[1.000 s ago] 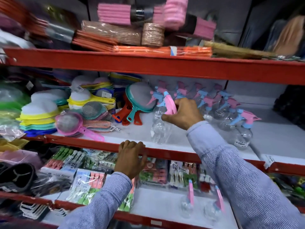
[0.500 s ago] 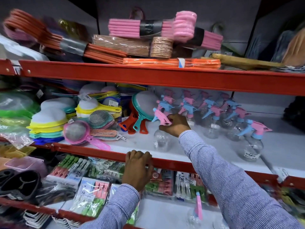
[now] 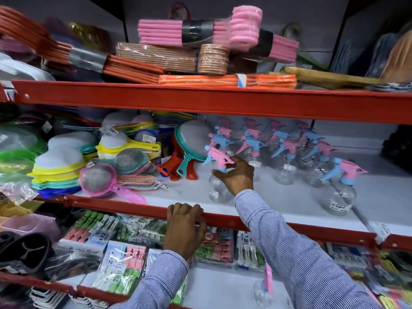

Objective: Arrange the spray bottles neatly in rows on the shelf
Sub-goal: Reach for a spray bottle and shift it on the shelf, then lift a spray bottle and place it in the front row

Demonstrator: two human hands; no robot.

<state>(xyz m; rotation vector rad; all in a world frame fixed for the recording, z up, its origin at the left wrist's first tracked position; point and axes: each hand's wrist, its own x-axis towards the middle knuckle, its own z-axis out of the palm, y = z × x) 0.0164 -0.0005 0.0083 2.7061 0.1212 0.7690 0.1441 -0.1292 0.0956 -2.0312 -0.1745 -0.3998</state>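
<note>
Clear spray bottles with pink and blue trigger heads stand in rows [image 3: 287, 152] at the back of the white middle shelf [image 3: 278, 201]. My right hand [image 3: 236, 175] grips the neck of the front-left spray bottle [image 3: 217, 188], which stands upright on the shelf. One more spray bottle [image 3: 338, 190] stands alone at the front right. My left hand [image 3: 185, 228] clasps the shelf's red front rail [image 3: 124, 207]. Another spray bottle [image 3: 264, 288] stands on the shelf below.
Stacked strainers [image 3: 60, 170] and a pink sieve [image 3: 104, 181] fill the shelf's left part, with round fans [image 3: 191, 141] beside the bottles. Packs of clothes pegs [image 3: 120, 259] lie on the lower shelf. Hanger bundles [image 3: 200, 36] crowd the top shelf.
My right hand has set the gripped bottle down upright at the front left of the rows and shifted from its head to its neck. The left hand stays on the rail.
</note>
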